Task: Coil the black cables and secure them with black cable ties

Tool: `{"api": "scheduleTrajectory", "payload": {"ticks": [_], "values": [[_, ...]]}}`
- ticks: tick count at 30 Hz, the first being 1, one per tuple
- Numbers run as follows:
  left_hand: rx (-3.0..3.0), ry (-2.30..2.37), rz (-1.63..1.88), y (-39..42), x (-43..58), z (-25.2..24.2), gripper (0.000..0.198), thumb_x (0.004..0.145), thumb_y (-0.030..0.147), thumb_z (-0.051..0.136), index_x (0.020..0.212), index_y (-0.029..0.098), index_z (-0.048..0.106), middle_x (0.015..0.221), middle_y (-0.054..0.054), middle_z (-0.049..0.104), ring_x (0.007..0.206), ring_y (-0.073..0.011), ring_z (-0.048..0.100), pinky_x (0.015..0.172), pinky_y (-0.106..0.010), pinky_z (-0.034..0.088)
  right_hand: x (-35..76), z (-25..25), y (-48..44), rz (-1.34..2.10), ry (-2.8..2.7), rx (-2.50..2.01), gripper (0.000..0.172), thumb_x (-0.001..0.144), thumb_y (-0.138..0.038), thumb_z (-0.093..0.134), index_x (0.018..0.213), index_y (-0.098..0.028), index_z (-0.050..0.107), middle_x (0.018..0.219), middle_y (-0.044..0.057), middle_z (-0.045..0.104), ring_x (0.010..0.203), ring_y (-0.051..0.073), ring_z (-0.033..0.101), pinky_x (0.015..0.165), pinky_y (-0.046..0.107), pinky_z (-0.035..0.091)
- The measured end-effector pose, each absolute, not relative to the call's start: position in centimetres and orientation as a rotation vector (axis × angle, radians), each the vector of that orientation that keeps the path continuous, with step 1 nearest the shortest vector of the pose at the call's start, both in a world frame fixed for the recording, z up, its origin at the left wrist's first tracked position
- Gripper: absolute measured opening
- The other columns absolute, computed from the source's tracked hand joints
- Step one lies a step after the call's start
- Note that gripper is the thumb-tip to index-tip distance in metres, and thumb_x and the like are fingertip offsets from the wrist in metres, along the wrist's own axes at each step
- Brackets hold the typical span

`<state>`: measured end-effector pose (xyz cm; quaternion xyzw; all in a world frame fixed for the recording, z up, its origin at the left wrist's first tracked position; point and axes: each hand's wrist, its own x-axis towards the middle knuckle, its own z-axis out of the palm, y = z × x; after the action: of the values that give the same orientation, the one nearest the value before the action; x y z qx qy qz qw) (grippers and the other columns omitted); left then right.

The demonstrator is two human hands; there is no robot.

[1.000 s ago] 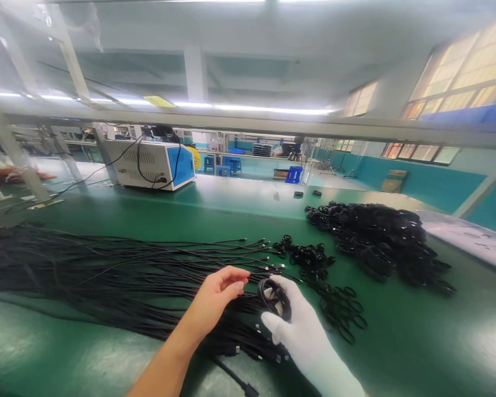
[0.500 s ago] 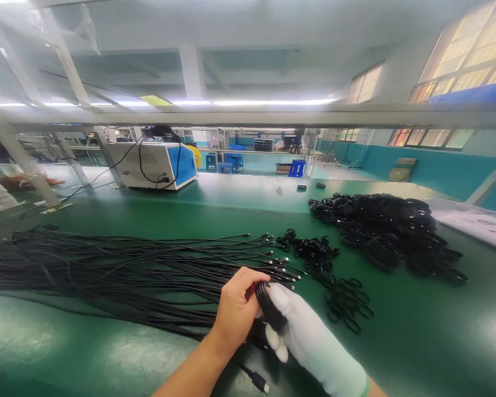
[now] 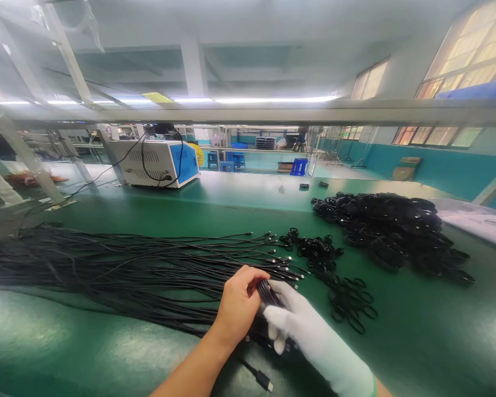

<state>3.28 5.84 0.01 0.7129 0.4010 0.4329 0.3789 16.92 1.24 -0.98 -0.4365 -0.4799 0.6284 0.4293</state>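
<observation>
A coiled black cable (image 3: 268,293) is held between my two hands above the green table. My bare left hand (image 3: 240,300) grips the coil's left end with thumb and fingers. On the other side, my right hand (image 3: 284,317), in a white glove, is closed around the coil, its thumb lying across it. A cable connector (image 3: 263,380) with a metal tip dangles or lies below the hands; which one I cannot tell. Long straight black cables (image 3: 128,270) run in a bundle from the left, their plug ends just beyond my hands. Part of the coil is hidden by my fingers.
Small black loops (image 3: 351,300) lie spread right of my hands, with more bunched behind them. A big heap of coiled black cables (image 3: 384,220) sits farther right. A white and blue machine (image 3: 161,162) stands at the back left, under a metal shelf frame (image 3: 248,114).
My right thumb has shifted from the far side of the coil to across its near side. My left hand keeps its grip. The view has moved slightly.
</observation>
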Motion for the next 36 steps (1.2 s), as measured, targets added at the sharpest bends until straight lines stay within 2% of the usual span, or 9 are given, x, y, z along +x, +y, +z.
{"api": "scheduleTrajectory", "payload": {"ticks": [4,7,12,17,22,26,30,33,36], "values": [[1.73,0.972,1.01,6.3,2.5,0.5,0.04,0.073,0.014,0.057,0.111,0.023,0.062,0.098,-0.003,0.061,0.07,-0.0117,0.055,0.066,-0.024,0.046,17.5,-0.4,1.0,1.343,-1.266,-1.208,0.054,0.068,-0.034,0.064,0.116,-0.017,0.047,0.086,0.006,0.063,0.055,0.014,0.058,0.05,0.027,0.046],[1.649,1.048,1.004,6.8,1.8,0.7,0.041,0.07,0.017,0.06,0.111,0.021,0.061,0.097,-0.003,0.06,0.063,-0.0099,0.052,0.064,-0.024,0.044,18.1,-0.1,1.0,1.123,-1.202,-1.249,0.053,0.065,-0.022,0.066,0.115,-0.023,0.051,0.105,0.006,0.06,0.074,0.017,0.059,0.066,0.03,0.048],[1.665,1.092,0.955,7.1,1.5,0.6,0.029,0.074,0.022,0.059,0.102,0.019,0.064,0.093,-0.004,0.062,0.063,-0.0114,0.052,0.063,-0.025,0.043,18.9,0.4,0.9,1.637,-0.938,-0.789,0.046,0.068,-0.038,0.067,0.106,-0.015,0.056,0.103,0.011,0.058,0.059,0.012,0.057,0.049,0.026,0.045],[1.703,1.111,0.938,7.0,1.7,0.5,0.027,0.075,0.024,0.058,0.101,0.019,0.064,0.091,-0.004,0.063,0.065,-0.0133,0.052,0.065,-0.026,0.043,19.4,-0.4,1.0,1.728,-0.809,-0.51,0.036,0.076,-0.031,0.064,0.107,-0.014,0.058,0.104,0.012,0.061,0.069,0.014,0.059,0.055,0.025,0.048],[1.753,1.117,0.914,7.4,1.4,0.1,0.028,0.077,0.028,0.056,0.102,0.02,0.063,0.089,-0.003,0.065,0.069,-0.0156,0.056,0.068,-0.028,0.045,20.2,-0.4,1.4,1.826,-0.738,-0.587,0.044,0.084,-0.047,0.05,0.112,-0.014,0.056,0.106,0.014,0.062,0.069,0.013,0.058,0.057,0.025,0.047],[1.861,1.181,0.86,7.9,0.9,-0.2,0.031,0.077,0.038,0.055,0.102,0.022,0.064,0.088,-0.003,0.067,0.071,-0.0179,0.059,0.07,-0.03,0.047,24.2,1.0,2.6,1.254,-1.001,-1.241,0.046,0.083,-0.048,0.046,0.114,-0.014,0.053,0.107,0.013,0.061,0.069,0.014,0.058,0.062,0.031,0.051],[1.943,1.238,0.85,8.7,1.0,-0.5,0.034,0.073,0.046,0.057,0.098,0.026,0.067,0.09,-0.001,0.07,0.079,-0.0214,0.065,0.074,-0.03,0.051,32.5,1.8,3.4,0.69,-0.916,-1.667,0.056,0.078,-0.029,0.06,0.128,-0.017,0.039,0.119,0.012,0.054,0.092,0.02,0.058,0.078,0.036,0.05],[1.986,1.232,0.847,8.8,1.4,-0.5,0.033,0.069,0.05,0.058,0.091,0.028,0.07,0.089,0.0,0.072,0.083,-0.0235,0.067,0.074,-0.029,0.053,38.6,1.9,3.7,0.321,-0.833,-1.949,0.047,0.083,-0.028,0.058,0.126,-0.018,0.043,0.13,0.012,0.045,0.111,0.025,0.05,0.092,0.046,0.042],[2.02,1.242,0.817,8.6,1.8,-0.6,0.032,0.068,0.05,0.057,0.087,0.03,0.071,0.087,0.001,0.073,0.083,-0.0241,0.067,0.073,-0.029,0.055,42.4,2.1,4.8,0.077,-0.847,-2.123,0.041,0.087,-0.031,0.054,0.124,-0.018,0.046,0.131,0.01,0.044,0.116,0.027,0.046,0.095,0.05,0.039]]}}
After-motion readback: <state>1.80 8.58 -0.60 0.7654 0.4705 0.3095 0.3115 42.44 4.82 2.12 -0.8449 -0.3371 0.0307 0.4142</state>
